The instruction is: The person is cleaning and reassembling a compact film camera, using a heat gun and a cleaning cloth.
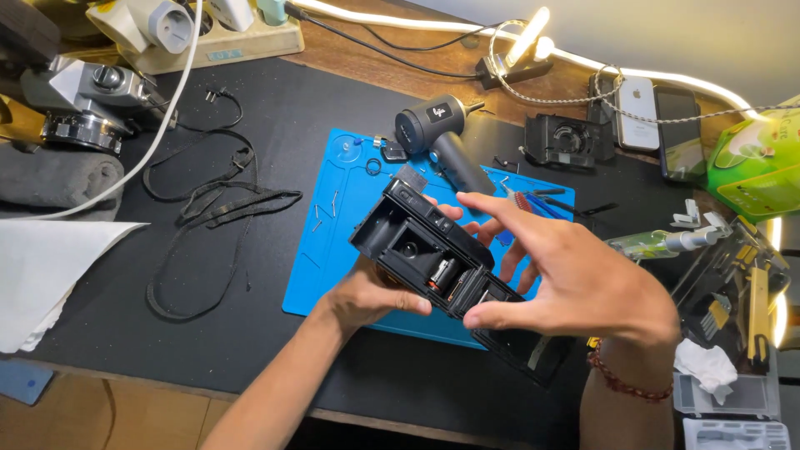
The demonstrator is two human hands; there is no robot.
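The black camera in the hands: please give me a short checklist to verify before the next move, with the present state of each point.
1. Left hand supports the black camera from below: ok.
2. Right hand grips its near end, thumb on the edge: ok.
3. Camera back is open, inside visible: ok.
4. Camera is held over the blue mat: ok.
5. Small screws lie loose on the mat, not contained: not ok.
6. Inner parts intact: cannot tell.

Bare forearms, no sleeves; a red beaded bracelet (629,383) circles the right wrist.
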